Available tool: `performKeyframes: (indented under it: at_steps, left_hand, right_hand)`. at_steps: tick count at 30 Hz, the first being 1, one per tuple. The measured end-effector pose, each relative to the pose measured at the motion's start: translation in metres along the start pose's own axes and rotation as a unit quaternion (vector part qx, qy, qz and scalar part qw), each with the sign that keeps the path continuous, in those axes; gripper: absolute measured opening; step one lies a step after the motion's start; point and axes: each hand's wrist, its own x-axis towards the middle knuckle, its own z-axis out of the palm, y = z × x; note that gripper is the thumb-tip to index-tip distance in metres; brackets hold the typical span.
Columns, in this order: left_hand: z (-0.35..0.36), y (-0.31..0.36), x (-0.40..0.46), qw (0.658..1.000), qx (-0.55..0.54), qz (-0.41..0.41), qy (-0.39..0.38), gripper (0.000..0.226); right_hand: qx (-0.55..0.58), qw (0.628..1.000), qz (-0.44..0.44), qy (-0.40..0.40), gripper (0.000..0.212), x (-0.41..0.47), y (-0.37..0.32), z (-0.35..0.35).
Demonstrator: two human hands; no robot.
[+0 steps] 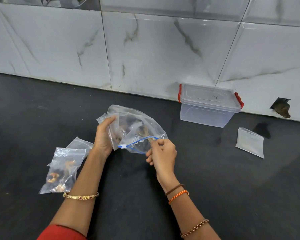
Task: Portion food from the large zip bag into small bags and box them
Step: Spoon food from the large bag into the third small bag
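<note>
1. The large zip bag point(137, 129), between both hands, is thin, clear, crinkled plastic film with a blue zip track.
2. The storage box point(208, 108), beyond the right hand, is translucent, smooth plastic with glossy red clips.
3. The countertop point(215, 179) is dark and matt.
4. The wall tiles point(145, 49) are glossy and marble-patterned.

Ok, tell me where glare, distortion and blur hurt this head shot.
Head view: wide-angle bending curves the wall tiles and counter edge; soft glare on the tiles and a sheen on the dark counter; the large zip bag is reflective, so its contents read murky; both hands look sharp, no motion blur.
</note>
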Motion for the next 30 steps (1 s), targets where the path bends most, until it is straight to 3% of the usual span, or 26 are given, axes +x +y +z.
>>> performKeyframes:
  at_steps: [5, 8, 12, 18, 22, 24, 27, 28, 30]
  left_hand:
    - [0.006, 0.001, 0.003, 0.998, -0.052, 0.002, -0.04, 0.044]
    - [0.011, -0.001, 0.004, 0.995, -0.063, 0.008, -0.072, 0.041]
    - [0.008, 0.001, 0.005, 0.996, -0.055, 0.0, -0.077, 0.041]
    - [-0.011, 0.009, 0.005, 0.999, 0.017, 0.016, -0.029, 0.021]
    - [-0.016, 0.017, -0.006, 0.999, 0.044, 0.025, 0.002, 0.06]
    - [-0.019, 0.017, -0.013, 0.997, 0.066, 0.034, 0.009, 0.057]
    - [-0.019, 0.019, -0.031, 0.993, 0.106, 0.048, 0.03, 0.032]
    - [-0.02, 0.019, -0.037, 0.99, 0.122, 0.054, 0.045, 0.035]
    - [-0.022, 0.018, -0.049, 0.984, 0.147, 0.074, 0.074, 0.064]
  right_hand:
    - [-0.082, 0.996, -0.028, -0.03, 0.015, -0.001, -0.001, 0.006]
    - [0.024, 0.998, 0.041, -0.035, 0.023, 0.0, -0.006, 0.009]
    - [0.163, 0.973, 0.158, -0.038, 0.021, 0.001, -0.009, 0.011]
    - [0.263, 0.949, 0.173, -0.015, 0.022, -0.004, -0.008, 0.009]
    - [0.277, 0.948, 0.157, -0.01, 0.015, -0.011, -0.014, 0.0]
    - [0.275, 0.95, 0.148, -0.01, 0.014, -0.014, -0.016, -0.006]
    - [0.269, 0.953, 0.139, -0.001, 0.014, -0.02, -0.015, -0.021]
    - [0.268, 0.953, 0.139, 0.003, 0.014, -0.022, -0.014, -0.027]
    - [0.271, 0.952, 0.138, 0.016, 0.016, -0.025, -0.013, -0.037]
